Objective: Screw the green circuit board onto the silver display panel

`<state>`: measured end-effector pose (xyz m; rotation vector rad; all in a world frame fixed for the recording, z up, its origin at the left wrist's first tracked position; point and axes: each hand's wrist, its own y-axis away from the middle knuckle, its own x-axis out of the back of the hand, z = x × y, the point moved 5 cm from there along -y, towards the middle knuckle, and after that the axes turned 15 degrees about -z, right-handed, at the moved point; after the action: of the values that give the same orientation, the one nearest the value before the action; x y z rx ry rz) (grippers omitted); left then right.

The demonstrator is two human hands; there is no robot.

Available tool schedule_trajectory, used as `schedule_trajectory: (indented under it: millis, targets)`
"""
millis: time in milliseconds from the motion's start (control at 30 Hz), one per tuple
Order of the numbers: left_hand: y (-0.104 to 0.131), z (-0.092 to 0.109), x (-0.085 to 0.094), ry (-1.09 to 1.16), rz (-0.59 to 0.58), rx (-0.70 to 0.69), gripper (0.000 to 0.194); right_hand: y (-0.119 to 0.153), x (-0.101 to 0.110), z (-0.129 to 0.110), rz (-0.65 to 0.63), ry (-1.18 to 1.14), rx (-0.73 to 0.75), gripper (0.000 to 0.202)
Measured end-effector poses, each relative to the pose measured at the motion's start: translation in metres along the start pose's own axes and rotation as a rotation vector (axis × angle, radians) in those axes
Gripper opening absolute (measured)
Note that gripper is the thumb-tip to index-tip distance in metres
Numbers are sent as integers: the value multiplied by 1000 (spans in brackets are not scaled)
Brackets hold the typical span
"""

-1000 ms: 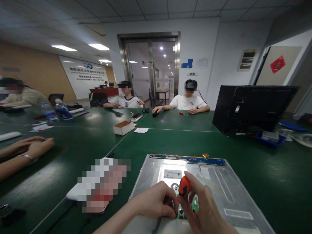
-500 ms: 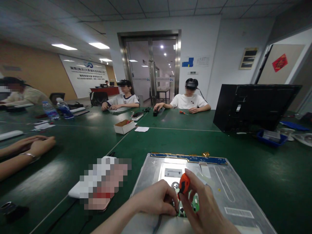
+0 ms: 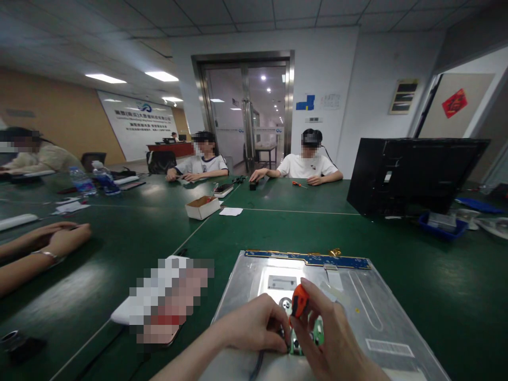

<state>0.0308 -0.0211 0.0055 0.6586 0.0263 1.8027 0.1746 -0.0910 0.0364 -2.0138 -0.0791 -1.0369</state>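
Note:
My right hand (image 3: 335,338) is closed around an orange and black screwdriver (image 3: 300,300), its handle pointing up over a small green circuit board (image 3: 318,332). The screwdriver's tip is hidden behind my fingers. Beside it, my left hand (image 3: 256,323) has its fingers curled in a pinch at the board's left edge; what they grip, if anything, I cannot make out. The board sits on a large flat silvery metal panel (image 3: 391,304), which has a blue circuit strip (image 3: 337,261) along its far edge. A dark cable (image 3: 257,365) runs out below my left hand.
Left of the panel lie a white object (image 3: 127,309) and a pinkish one (image 3: 159,333), both blurred out. A co-worker's hands (image 3: 67,238) rest farther left. Beyond are an open box (image 3: 202,209), a black monitor (image 3: 416,174) and a blue tray (image 3: 444,227). Two people sit opposite.

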Motion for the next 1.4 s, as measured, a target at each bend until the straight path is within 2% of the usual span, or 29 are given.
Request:
schedule_trajectory:
  millis: [267, 467, 633, 767, 867, 933, 1033, 1133, 1400]
  targets:
    - [-1, 0, 1, -4, -15, -4, 3, -3, 5, -3, 45, 8, -4, 51]
    - [-1, 2, 0, 3, -17, -28, 6, -12, 10, -8, 86, -83, 24, 38]
    - [-3, -4, 0, -23, -13, -1, 9, -13, 10, -10, 15, -81, 20, 47]
    - [-4, -9, -1, -45, -5, 6, 11, -3, 5, -4, -9, -47, -11, 59]
    - [-4, -8, -2, -54, -19, -8, 16, 4, 2, 0, 7, 0, -32, 57]
    - [-3, -6, -2, -44, -19, -20, 12, 4, 3, 0, 45, 7, -36, 54]
    - [-3, -5, -1, -34, -9, -35, 6, -3, 8, -5, 96, -21, 8, 48]
    - [-4, -6, -2, -21, -16, -31, 9, -13, 12, -11, 76, -46, 53, 42]
    - [-3, -3, -3, -28, -16, -50, 6, -10, 11, -12, 67, 22, 24, 54]
